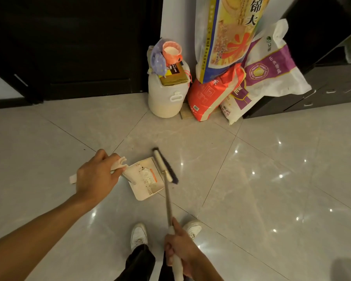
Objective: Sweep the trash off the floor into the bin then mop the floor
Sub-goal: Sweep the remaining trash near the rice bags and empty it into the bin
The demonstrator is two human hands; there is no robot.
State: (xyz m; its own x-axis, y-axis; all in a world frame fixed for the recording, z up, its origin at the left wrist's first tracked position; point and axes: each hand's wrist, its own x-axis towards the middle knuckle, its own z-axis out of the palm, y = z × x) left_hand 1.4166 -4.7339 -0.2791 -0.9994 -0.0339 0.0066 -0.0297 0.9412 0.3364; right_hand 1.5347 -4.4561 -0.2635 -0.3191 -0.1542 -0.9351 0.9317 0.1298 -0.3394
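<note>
A cream dustpan point(148, 190) lies on the pale tiled floor point(261, 179) in the middle of the view, with paper trash point(148, 174) inside it. My left hand point(96, 176) grips the dustpan's white handle. A broom point(164, 165) with a cream head and dark bristles rests against the pan's right edge. Its metal pole runs down to my right hand point(180, 246), which grips the white foam grip low in the frame.
A white plastic barrel point(166, 98) with a cup and boxes on top stands by the wall. Beside it lean several rice and flour sacks point(231, 57). Dark cabinets point(322, 86) stand right, a dark door point(73, 47) left. My white shoes point(139, 233) are near the bottom.
</note>
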